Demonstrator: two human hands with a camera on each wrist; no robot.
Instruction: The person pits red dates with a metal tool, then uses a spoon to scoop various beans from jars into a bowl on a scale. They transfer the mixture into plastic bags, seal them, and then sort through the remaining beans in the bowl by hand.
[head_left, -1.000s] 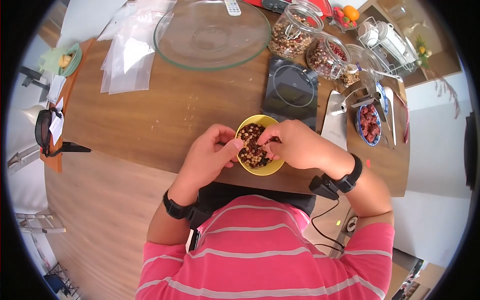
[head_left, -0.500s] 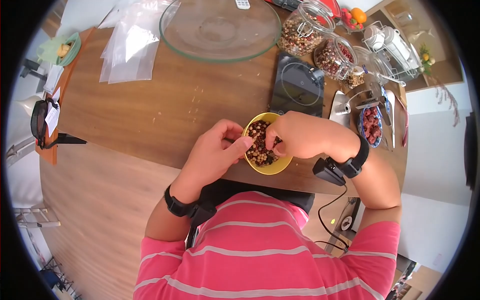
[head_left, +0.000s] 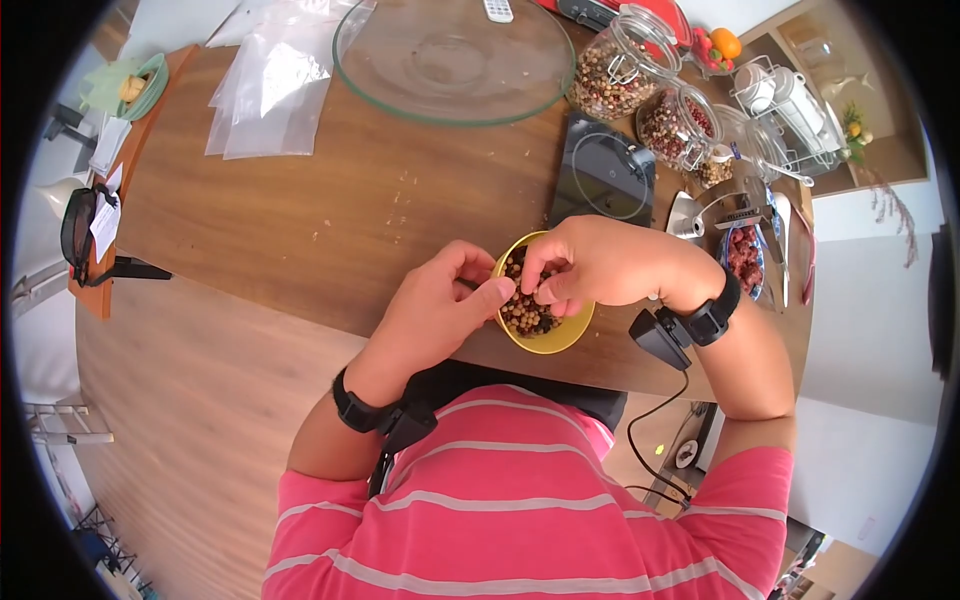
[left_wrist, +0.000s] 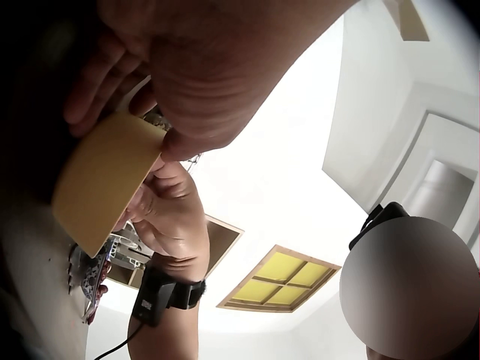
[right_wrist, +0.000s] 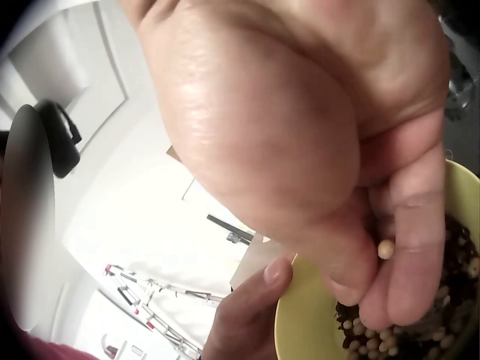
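A yellow bowl [head_left: 572, 332] of mixed dried beans [head_left: 528, 318], pale round ones among dark red ones, is near the table's front edge. My left hand [head_left: 447, 306] holds it from the left, thumb at the rim. The bowl's outer wall [left_wrist: 105, 176] stands tilted in the left wrist view, with the left fingers partly behind it. My right hand [head_left: 612, 262] reaches over the far right rim, fingers curled down inside. Between its thumb and forefinger a single pale bean [right_wrist: 386, 249] shows in the right wrist view, above the beans in the bowl.
Behind the bowl lies a black induction plate [head_left: 605, 175]. Lidded jars [head_left: 612, 85] of beans, a dish of dark red pieces [head_left: 743, 262] and a cup rack [head_left: 790, 105] stand right. A big glass plate [head_left: 455, 85] and plastic bags [head_left: 268, 105] lie at the back.
The head view has shifted, so the table things appear further right. My right fingers have moved left within the bowl, and more bare inner wall shows at its right side.
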